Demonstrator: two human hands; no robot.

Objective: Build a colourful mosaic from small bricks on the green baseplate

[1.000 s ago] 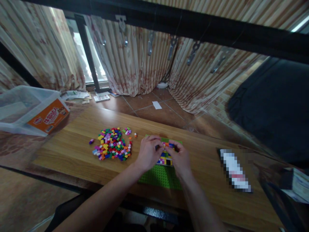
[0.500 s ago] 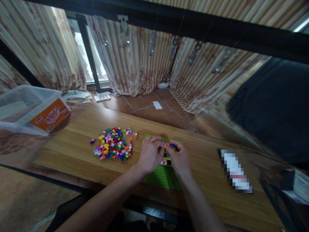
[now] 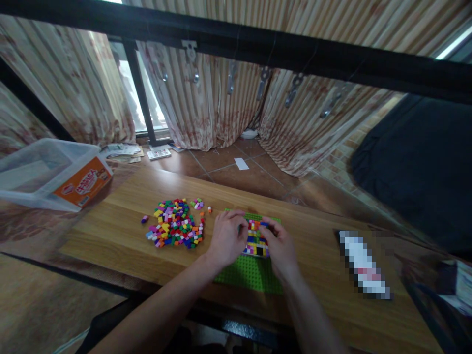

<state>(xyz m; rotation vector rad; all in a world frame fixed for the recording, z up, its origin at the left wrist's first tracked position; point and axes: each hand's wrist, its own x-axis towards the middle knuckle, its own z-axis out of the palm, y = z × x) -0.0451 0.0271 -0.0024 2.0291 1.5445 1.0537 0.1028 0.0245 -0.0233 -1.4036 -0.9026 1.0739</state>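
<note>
A green studded baseplate [image 3: 248, 275] lies on the wooden table, partly under my hands. On it sits a block of colourful toy bricks [image 3: 257, 239] in rows, with red, orange, yellow, blue, white and black pieces. My left hand [image 3: 227, 239] is curled at the block's left side, thumb and forefinger closed together; whatever they hold is hidden. Thumb and forefinger of my right hand [image 3: 283, 246] close on the block's upper right corner, by blue bricks. To the left, a loose pile of small toy bricks [image 3: 177, 223] is spread on the table.
A clear plastic bin [image 3: 44, 172] with an orange label stands beyond the table's left end. A pixelated flat object [image 3: 363, 265] lies on the wooden table [image 3: 317, 275] at right. Curtains [image 3: 217, 108] hang behind, and a dark covered shape [image 3: 416, 172] is far right.
My hands have parted slightly, the right one moving a little rightward, so more of the brick block shows between them. The whole view has shifted slightly.
</note>
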